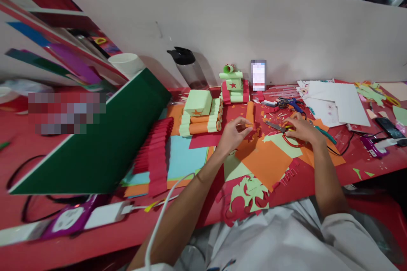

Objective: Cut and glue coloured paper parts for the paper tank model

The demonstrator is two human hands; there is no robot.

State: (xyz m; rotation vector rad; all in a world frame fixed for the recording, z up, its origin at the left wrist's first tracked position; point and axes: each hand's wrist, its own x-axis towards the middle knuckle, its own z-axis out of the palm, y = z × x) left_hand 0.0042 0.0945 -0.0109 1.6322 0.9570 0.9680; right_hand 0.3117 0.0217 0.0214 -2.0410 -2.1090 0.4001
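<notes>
An orange paper roll [250, 111] points away from me, its near end at the curled fingertips of my left hand [234, 134], which seem to pinch it. To the right, my right hand [301, 128] reaches down with bent fingers on the handles of a pair of scissors [277, 126]; the blades point left. Beneath and between my hands lies a flat orange paper sheet [265, 159]. Pale green cut-out scraps [248, 192] lie nearer to me. Just left of my left hand, a pale green box [197, 102] sits on orange and green paper rolls [203, 127].
Behind stand a stacked paper model [234, 86], a phone [258, 75] and a dark-lidded bottle [190, 67]. Left are pleated red paper [157, 156] and a leaning green board [95, 144]. White sheets [337, 101] lie right. A white cable [159, 224] crosses my left arm.
</notes>
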